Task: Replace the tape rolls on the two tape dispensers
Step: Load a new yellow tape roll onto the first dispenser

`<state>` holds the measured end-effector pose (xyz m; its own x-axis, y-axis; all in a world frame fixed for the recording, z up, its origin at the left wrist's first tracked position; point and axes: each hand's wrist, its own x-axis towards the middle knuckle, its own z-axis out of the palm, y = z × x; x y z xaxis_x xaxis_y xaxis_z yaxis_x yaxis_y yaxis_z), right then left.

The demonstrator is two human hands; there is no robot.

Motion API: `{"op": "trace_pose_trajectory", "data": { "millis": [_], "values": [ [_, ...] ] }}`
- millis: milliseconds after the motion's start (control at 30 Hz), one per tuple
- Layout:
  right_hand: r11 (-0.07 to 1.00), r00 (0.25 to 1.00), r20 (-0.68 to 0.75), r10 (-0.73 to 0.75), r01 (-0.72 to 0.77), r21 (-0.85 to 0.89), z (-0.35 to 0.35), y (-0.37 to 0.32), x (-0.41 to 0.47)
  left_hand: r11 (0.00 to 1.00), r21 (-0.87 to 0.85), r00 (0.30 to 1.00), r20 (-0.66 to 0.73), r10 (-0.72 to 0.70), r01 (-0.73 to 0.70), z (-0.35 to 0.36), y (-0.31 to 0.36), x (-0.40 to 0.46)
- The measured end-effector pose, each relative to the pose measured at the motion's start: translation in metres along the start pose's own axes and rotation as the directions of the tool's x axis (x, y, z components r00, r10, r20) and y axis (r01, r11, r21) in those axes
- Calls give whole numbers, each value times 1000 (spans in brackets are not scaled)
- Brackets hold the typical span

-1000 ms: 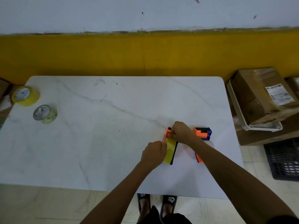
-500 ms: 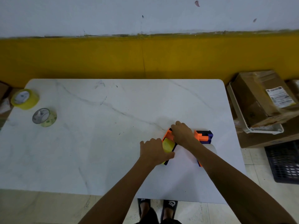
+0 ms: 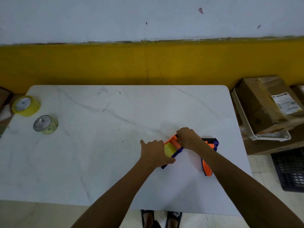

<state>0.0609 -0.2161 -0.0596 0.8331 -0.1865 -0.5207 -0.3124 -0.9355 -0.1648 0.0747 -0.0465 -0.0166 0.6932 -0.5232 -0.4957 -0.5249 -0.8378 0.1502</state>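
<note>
Two orange-and-purple tape dispensers lie on the white marble table (image 3: 98, 162). The nearer one (image 3: 174, 146) holds a yellow tape roll (image 3: 169, 149). My left hand (image 3: 154, 153) presses on that roll and the dispenser's frame. My right hand (image 3: 187, 137) grips the dispenser's orange front end. The second dispenser (image 3: 209, 155) lies just to the right, partly hidden by my right forearm. At the table's far left sit a yellow tape roll (image 3: 26, 106) and a clear, thinner roll (image 3: 45, 125).
Cardboard boxes (image 3: 266, 104) rest in a white tray (image 3: 246, 124) beyond the table's right edge. A black crate (image 3: 291, 170) stands on the floor below them. A yellow-and-white wall runs behind the table. My feet show under the near edge.
My left hand has slid up and over the yellow roll, covering more of it. The dispenser has turned slightly, its front end swinging left. My right hand stays on the front end.
</note>
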Motion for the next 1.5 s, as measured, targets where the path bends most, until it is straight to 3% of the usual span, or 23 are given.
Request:
{"op": "trace_pose_trajectory", "data": {
  "millis": [167,467,633,767,933,1167,1300,1500],
  "values": [
    [998,998,30,-62,62,-5,5,5,1,999,31,1000,-4,21,-21,-4,-4,1],
    [994,991,-75,-107,108,17,16,12,-6,998,37,999,-19,49,-49,-5,-9,4],
    [999,992,-121,-22,25,27,22,2,-10,998,40,999,-7,47,-46,-4,-9,3],
    [973,968,-144,204,-185,139,20,16,-12,999,-3,999,-7,54,-54,6,-15,-2],
    [941,947,-189,260,-204,271,0,25,1,994,63,996,-17,93,-92,4,-19,4],
    [958,932,-274,236,-177,226,8,27,2,979,130,987,32,157,-160,9,-43,6],
    [949,933,-242,267,-210,235,10,30,5,968,193,986,68,152,-162,-7,-58,5],
    [924,922,-219,320,-252,288,15,33,5,982,60,983,54,176,-179,-5,-72,0]
  ]
}}
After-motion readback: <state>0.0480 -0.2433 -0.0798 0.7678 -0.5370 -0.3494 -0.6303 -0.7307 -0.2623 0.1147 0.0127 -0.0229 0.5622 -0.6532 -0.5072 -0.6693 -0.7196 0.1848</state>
